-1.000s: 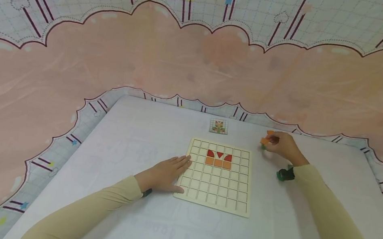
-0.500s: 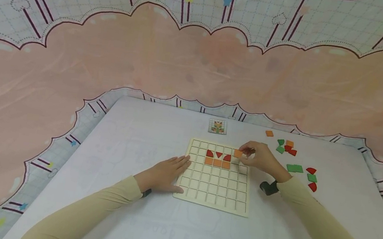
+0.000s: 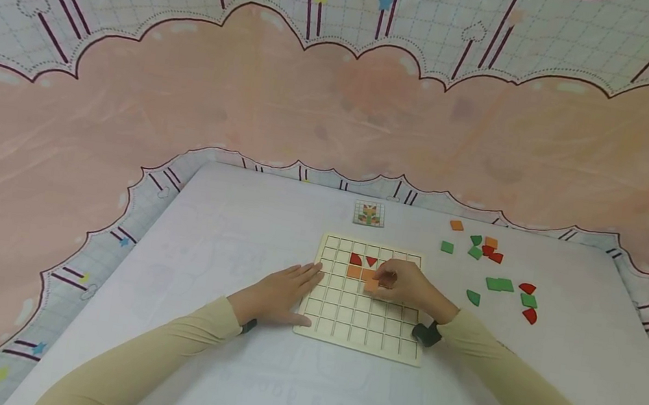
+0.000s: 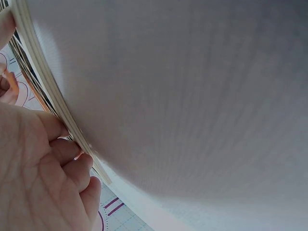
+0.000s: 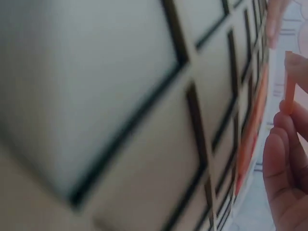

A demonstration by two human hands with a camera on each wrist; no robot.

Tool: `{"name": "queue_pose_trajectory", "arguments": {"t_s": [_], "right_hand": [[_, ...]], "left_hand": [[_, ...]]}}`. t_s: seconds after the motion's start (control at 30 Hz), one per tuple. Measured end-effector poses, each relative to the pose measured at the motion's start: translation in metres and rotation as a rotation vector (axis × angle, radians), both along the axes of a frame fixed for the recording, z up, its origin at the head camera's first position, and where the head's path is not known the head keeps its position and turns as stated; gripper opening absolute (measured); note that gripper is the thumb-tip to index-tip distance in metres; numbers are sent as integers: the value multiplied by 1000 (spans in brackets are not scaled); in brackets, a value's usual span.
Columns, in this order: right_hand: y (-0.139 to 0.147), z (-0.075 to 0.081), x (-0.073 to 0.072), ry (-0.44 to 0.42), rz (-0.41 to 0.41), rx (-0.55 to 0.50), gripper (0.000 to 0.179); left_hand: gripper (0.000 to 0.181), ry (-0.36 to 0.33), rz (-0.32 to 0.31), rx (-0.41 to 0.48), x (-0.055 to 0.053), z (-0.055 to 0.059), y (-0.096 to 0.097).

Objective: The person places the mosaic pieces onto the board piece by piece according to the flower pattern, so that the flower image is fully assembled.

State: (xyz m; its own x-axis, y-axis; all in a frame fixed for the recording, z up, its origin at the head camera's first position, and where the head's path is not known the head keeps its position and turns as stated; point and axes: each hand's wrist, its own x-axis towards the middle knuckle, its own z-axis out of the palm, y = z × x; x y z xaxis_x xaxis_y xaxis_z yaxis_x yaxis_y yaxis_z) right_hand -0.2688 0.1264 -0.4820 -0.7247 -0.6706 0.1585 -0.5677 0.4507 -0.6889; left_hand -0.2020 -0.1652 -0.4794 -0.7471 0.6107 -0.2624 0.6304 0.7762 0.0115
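Observation:
A pale gridded board lies on the white table. My left hand rests at its left edge, fingers fairly straight; in the left wrist view its fingertips touch the board's rim. Above the middle of the board, my right hand pinches an orange square tile between thumb and fingers. The right wrist view shows that tile edge-on, apart from the grid. Set in the board are a red quarter-round tile, a red triangle tile and orange tiles. My right hand hides the tiles farther right.
A small pattern card lies beyond the board. Loose tiles lie to the right: orange squares, green squares, a green quarter-round tile and red quarter-round tiles. A patterned cloth hangs behind the table.
My right hand has moved left from the loose tiles to over the board's middle, carrying the orange tile. Loose tiles it covered now show. The left hand has stayed put.

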Motion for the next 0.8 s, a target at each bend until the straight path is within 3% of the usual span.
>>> {"name": "queue_pose_trajectory", "arguments": {"t_s": [0.13,0.17,0.4,0.8], "right_hand": [[-5,-4,1,38,-1,70,22],[-8,3,5,31,-20,107,21],[-16,9,9,24,-64,231,23],[-20,11,12,-24,-86,265,23]], "left_hand": [[93,6,-5,2,0,0,0],[93,9,-7,0,0,0,-1],[92,8,-7,9,0,-1,0],[93,4,7,8,1,-1,-1]]}}
